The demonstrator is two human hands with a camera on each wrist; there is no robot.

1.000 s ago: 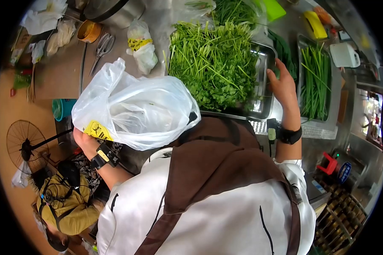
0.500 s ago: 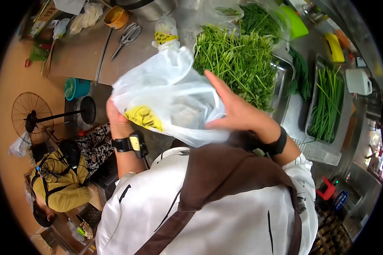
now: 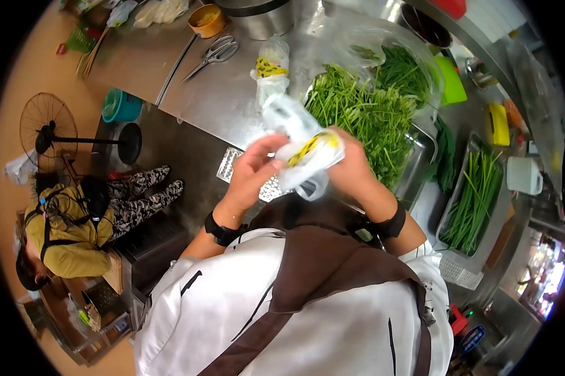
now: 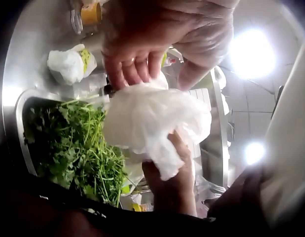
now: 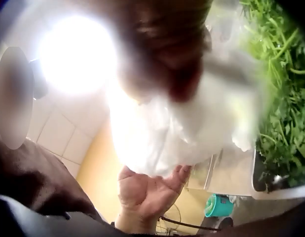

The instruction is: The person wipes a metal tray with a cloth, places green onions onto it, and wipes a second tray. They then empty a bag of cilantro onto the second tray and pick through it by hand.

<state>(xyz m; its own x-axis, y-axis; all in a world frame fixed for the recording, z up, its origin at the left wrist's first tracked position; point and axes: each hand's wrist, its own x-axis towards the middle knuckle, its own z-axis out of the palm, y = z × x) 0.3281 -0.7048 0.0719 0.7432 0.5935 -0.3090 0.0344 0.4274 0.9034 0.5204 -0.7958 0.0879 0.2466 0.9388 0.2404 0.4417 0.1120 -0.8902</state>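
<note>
A white plastic bag with yellow print point(image 3: 307, 153), bunched up small, is between the two hands above the front of the counter. My right hand point(image 3: 352, 168) grips its right side, fingers curled into the plastic. My left hand point(image 3: 251, 175) is at the bag's left side, its fingers loosely bent and touching the plastic. In the left wrist view the left hand point(image 4: 177, 34) is above the crumpled bag point(image 4: 152, 113), while the right hand point(image 4: 174, 182) holds it from below. The right wrist view is blurred; the left hand point(image 5: 150, 195) shows its palm beneath the bag point(image 5: 167, 138).
Leafy greens point(image 3: 364, 113) fill a metal tray behind the right hand. Further right is a tray of long green stalks point(image 3: 473, 207). Scissors point(image 3: 216, 53), a wrapped bag point(image 3: 272, 66) and a pot point(image 3: 260, 19) are on the counter. Someone in yellow point(image 3: 75, 232) is at the left.
The right hand has come from the greens tray to the bag and grips it. The spread-out bag is bunched much smaller, and the left hand has moved inward, its fingers looser.
</note>
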